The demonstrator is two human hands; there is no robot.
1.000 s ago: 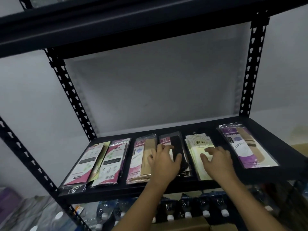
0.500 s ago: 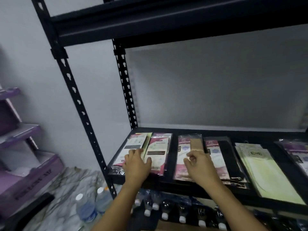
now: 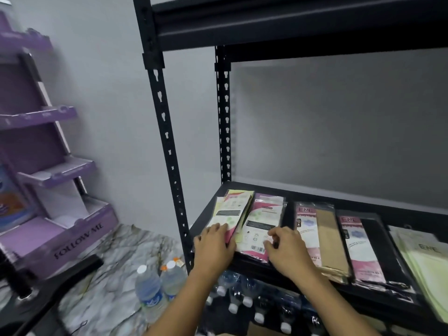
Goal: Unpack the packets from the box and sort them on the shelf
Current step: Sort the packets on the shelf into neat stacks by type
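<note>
Item 1: black metal shelf (image 3: 315,194), carrying five lots of flat packets side by side, long edges toward us.

Item 2: we count from the left a yellow-and-pink stack (image 3: 231,212), then a pink-and-white packet (image 3: 265,221) just beside it and overlapped by it at the edge. Next come an ENE packet with a tan insert (image 3: 320,236), an ENE packet with a black insert (image 3: 363,248), and a pale green ENE stack (image 3: 426,260) cut off by the frame.

Item 3: our left hand (image 3: 213,248) lies flat on the near end of the yellow-and-pink stack, fingers relaxed and spread over it.

Item 4: our right hand (image 3: 288,248) sits at the near end of the pink-and-white packet with fingers bent and tips on the wrapper. We cannot tell whether it pinches the packet.

Item 5: two water bottles (image 3: 160,284) stand on the marbled floor (image 3: 116,251). More capped bottles (image 3: 242,304) sit under the shelf.

Item 6: a purple cardboard display stand (image 3: 72,238) marked FOLLOW ME stands at left.
</note>
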